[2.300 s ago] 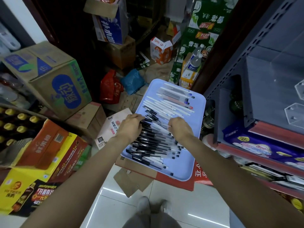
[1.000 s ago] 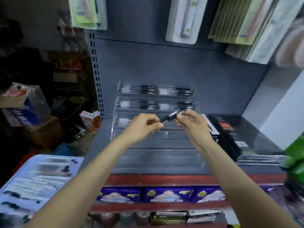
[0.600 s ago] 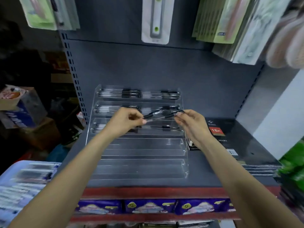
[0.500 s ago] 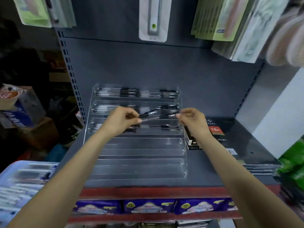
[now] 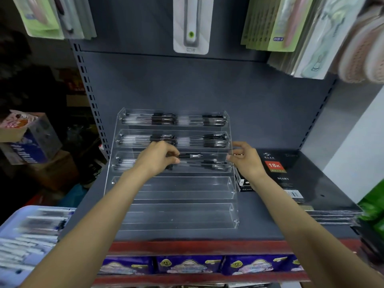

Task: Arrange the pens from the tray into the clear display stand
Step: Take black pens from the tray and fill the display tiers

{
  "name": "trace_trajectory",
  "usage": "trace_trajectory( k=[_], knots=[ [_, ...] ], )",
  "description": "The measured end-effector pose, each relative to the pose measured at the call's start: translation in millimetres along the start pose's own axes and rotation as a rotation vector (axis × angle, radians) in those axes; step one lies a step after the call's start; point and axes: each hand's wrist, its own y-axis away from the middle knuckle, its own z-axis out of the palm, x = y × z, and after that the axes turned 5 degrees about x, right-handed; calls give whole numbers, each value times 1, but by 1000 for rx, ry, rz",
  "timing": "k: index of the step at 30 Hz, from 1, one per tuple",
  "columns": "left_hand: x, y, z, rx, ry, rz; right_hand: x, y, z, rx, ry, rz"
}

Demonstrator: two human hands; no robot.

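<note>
Pinched in the curled fingers of the left hand [image 5: 156, 161] is a pen [image 5: 190, 156] with a black cap and clear barrel, held level just above the third tier of the clear display stand [image 5: 172, 215]. Its long axis runs left to right, parallel to the tier's front lip, with the black end toward the right, the same way the pens already in the tiers lie. The right hand [image 5: 245, 161] is at the stand's right wall, thumb and forefinger curled and nearly together; whether they hold the pen's far tip or nothing, I can't tell from here.

I'd judge this to be the laying-in step: the pen needs lowering flat into the third tier beside the few already there, kept level so it doesn't cross them. The top two tiers look full, the lower two bare. Down to the left, the blue tray [image 5: 12, 217] holds plenty more pens, so the job is perhaps halfway. A stack of black diaries [image 5: 291, 179] sits just right of the stand.
</note>
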Motion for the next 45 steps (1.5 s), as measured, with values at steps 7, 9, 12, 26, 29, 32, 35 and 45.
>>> trace_trajectory(
  k=[7,9,12,26,29,32,35,45],
  knots=[
    [6,-1,-3,-4,-33,-5,-2,0,1,7,16,-13],
    [5,0,-4,2,-39,-7,-2,0,1,5,19,-9],
    [7,2,-5,22,-38,-10,-1,0,1,5,23,-4],
    [26,7,14,-48,43,150,-4,2,-2,-23,26,12],
    [31,2,19,-98,4,201,-4,2,-1,-26,34,8],
    [37,-2,20,-86,9,211,-3,3,-1,-19,23,9],
    [40,-4,22,-117,22,187,-3,4,-1,-22,16,1],
    [35,7,29,-115,-4,204,8,17,-5,-47,-62,-38]
  ],
)
